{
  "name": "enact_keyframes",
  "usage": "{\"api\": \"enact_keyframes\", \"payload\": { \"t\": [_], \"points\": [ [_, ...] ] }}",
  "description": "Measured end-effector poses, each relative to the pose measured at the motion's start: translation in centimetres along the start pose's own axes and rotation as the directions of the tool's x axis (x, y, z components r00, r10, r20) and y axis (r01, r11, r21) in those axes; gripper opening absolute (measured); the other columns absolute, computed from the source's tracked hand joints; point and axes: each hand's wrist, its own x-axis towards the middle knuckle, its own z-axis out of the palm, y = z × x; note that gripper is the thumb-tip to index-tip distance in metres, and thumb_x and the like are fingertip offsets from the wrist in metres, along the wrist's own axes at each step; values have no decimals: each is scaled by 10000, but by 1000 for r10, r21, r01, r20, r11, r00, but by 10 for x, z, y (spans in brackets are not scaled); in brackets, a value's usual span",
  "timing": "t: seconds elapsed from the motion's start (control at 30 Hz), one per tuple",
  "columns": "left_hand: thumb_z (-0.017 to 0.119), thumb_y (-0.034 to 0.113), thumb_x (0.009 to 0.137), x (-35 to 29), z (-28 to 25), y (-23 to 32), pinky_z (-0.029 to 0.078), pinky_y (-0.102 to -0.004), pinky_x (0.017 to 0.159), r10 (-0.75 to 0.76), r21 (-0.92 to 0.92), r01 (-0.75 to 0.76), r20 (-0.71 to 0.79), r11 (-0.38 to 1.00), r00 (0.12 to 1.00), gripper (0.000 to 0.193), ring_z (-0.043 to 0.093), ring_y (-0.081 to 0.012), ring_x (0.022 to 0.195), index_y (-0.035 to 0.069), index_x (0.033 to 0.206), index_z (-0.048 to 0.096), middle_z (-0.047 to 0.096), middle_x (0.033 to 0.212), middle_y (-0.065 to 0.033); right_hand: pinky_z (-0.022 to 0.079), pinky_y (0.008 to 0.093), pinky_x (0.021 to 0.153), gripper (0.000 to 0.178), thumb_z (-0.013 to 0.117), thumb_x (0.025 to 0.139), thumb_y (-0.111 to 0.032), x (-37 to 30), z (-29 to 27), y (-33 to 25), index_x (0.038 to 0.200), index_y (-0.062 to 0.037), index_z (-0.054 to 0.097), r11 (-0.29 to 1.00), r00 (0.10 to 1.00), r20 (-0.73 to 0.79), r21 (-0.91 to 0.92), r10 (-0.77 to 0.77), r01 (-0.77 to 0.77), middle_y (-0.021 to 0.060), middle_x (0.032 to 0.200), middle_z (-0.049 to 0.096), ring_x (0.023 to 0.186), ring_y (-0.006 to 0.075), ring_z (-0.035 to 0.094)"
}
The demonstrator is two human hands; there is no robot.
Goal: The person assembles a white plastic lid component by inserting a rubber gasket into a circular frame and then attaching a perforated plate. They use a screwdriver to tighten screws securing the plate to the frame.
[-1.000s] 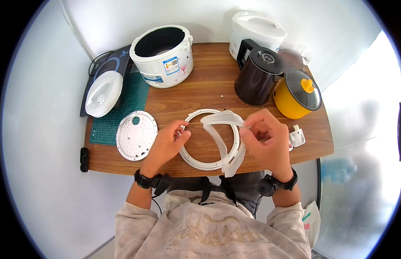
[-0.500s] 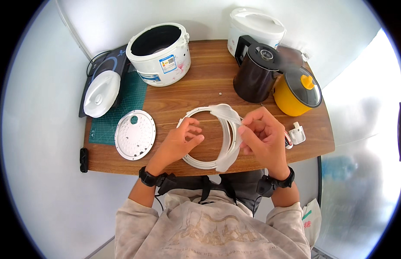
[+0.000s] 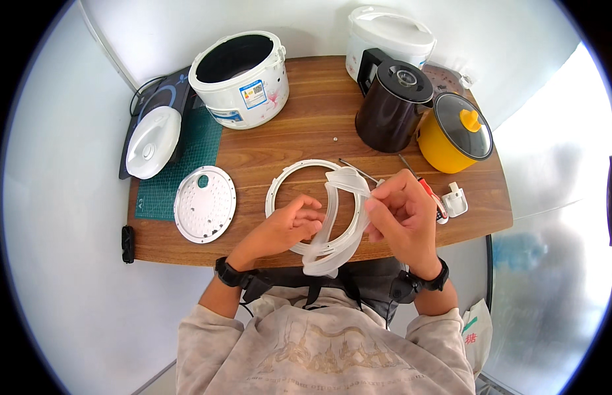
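In my right hand (image 3: 408, 214) a soft translucent sealing ring (image 3: 345, 253) is pinched between thumb and fingers. It hangs twisted and drooping, its lower end near the table's front edge. Under it, a rigid white plastic ring (image 3: 274, 191) lies on the table, partly covered by the seal. My left hand (image 3: 286, 227) is half-curled over the left side of the rigid ring, palm turned inward. Its fingertips come close to the seal, and nothing shows in its grasp. Contact between them is hard to judge.
Left stand a perforated white disc (image 3: 204, 204), a white lid (image 3: 154, 141), a green cutting mat (image 3: 204, 131) and an open rice cooker body (image 3: 243, 99). Right are a dark kettle (image 3: 393, 112), a yellow pot (image 3: 451, 135), a red-handled screwdriver (image 3: 426, 186) and a small white part (image 3: 455, 201).
The sealing ring has come up off the rigid ring and now droops nearer to me, twisted. My left hand has shifted right toward it. Screwdriver shafts beside my right hand show more.
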Motion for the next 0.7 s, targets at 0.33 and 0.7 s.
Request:
{"api": "enact_keyframes", "payload": {
  "t": [0.33,0.7],
  "points": [
    [730,77,936,6,4,-10,570,-271,783,31,26,-32,42,999,999,289,659,-126,923,32,1121,512,649,1000,-57,476,193,511,110,653,949,17,-5,-2,-5,967,-4,546,992,992,-15,16,-125,126,32,748,673,599,42,625],
    [625,13,940,-22,-28,-3,575,-262,663,119,121,-78,-384,990,916,245,650,-111,805,40,1138,483,609,931,-48,443,202,494,108,687,927,-59,10,-23,21,902,-6,596,962,990,-88,-241,111,-130,17,628,651,538,29,580]
  ]
}}
